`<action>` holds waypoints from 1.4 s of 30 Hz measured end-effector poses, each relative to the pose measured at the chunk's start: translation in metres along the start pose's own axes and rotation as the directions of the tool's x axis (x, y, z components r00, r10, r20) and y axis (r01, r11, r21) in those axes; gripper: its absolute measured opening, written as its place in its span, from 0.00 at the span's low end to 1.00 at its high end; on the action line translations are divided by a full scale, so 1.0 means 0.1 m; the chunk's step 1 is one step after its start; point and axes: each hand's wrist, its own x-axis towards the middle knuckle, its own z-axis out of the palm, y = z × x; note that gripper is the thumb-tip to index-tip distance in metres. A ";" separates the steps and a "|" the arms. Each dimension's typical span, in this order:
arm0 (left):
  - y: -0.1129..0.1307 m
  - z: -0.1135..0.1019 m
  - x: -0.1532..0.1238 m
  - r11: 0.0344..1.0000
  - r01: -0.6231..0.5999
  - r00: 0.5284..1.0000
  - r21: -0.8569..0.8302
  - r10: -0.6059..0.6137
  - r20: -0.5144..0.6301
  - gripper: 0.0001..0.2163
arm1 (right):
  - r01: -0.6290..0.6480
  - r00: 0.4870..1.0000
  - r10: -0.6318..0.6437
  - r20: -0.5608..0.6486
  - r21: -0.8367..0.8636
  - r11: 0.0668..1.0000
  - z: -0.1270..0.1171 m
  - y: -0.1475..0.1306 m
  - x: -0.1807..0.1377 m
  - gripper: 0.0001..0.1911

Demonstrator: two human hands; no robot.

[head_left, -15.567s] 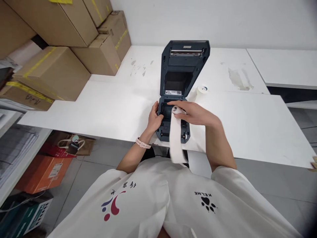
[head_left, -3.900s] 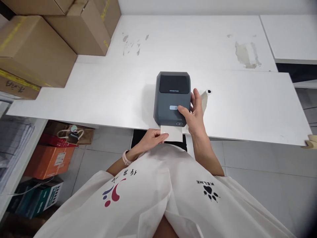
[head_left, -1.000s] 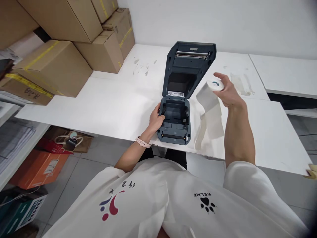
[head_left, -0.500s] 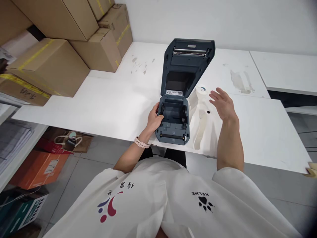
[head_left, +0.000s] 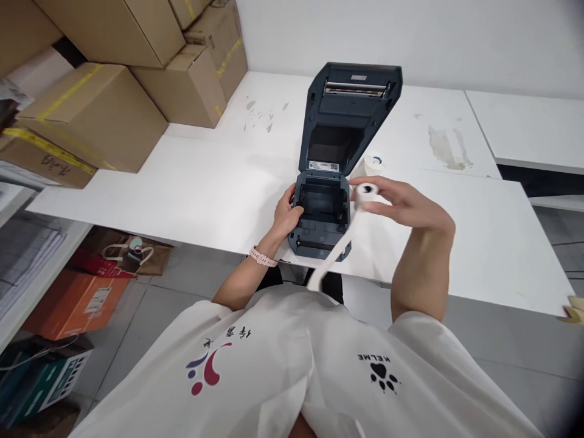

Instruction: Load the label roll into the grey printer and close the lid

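A dark grey label printer (head_left: 325, 210) sits at the near edge of the white table (head_left: 191, 188) with its lid (head_left: 351, 115) raised. Its paper bay is bare. My left hand (head_left: 286, 214) grips the printer's left side. My right hand (head_left: 396, 201) is closed on a small white paper roll (head_left: 366, 190), held just right of the open bay. A loose strip of paper (head_left: 335, 249) trails from the roll down past the table edge. A second white roll (head_left: 373, 163) stands on the table behind my right hand, beside the lid.
Brown cardboard boxes (head_left: 100, 109) are stacked at the far left of the table. Another white table (head_left: 524, 128) adjoins at the right. Below on the left, an orange box (head_left: 77, 301) and a bag (head_left: 132, 255) lie on the tiled floor.
My right hand set one roll down beside the lid, then took up a smaller roll and brought it left to the open bay. The left hand stayed on the printer.
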 end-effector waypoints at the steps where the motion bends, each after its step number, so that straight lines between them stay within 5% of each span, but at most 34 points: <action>1: -0.01 0.00 0.01 1.000 0.004 1.000 0.004 -0.004 -0.007 0.42 | 0.015 0.999 -0.011 0.030 -0.137 0.991 0.07 -0.10 0.14 0.27; 5: -0.07 0.00 0.05 0.999 0.030 0.999 0.023 -0.029 -0.016 0.43 | -0.009 0.993 0.074 0.090 -0.573 0.819 0.54 -0.23 0.66 0.26; 9: -0.10 0.01 0.06 0.999 0.037 0.999 0.033 -0.037 -0.026 0.42 | -0.020 0.986 0.132 0.102 -0.715 0.699 0.91 -0.17 0.77 0.23; 15: 0.03 0.01 -0.04 0.999 0.010 1.000 -0.030 -0.010 0.006 0.41 | -0.031 0.993 -0.044 -0.113 -0.590 0.807 1.05 -0.22 0.20 0.18; 22: 0.10 0.02 -0.07 0.986 0.086 0.994 -0.145 -0.074 0.085 0.43 | -0.029 0.920 -0.166 -0.354 -0.485 0.874 1.45 -0.31 -0.35 0.15; 29: 0.07 0.01 -0.04 0.991 0.101 0.991 -0.092 -0.092 0.100 0.44 | -0.096 0.905 -0.130 -0.404 -0.494 0.864 1.73 -0.45 -0.39 0.19; 38: 0.08 0.00 -0.02 0.989 0.121 0.990 -0.089 -0.113 0.086 0.45 | -0.121 0.923 -0.074 -0.377 -0.468 0.875 1.75 -0.49 -0.41 0.18; 42: 0.13 -0.01 -0.18 0.991 0.104 0.991 -0.087 -0.095 0.096 0.43 | -0.086 0.863 -0.106 -0.495 -0.349 0.933 1.70 -0.46 -0.43 0.13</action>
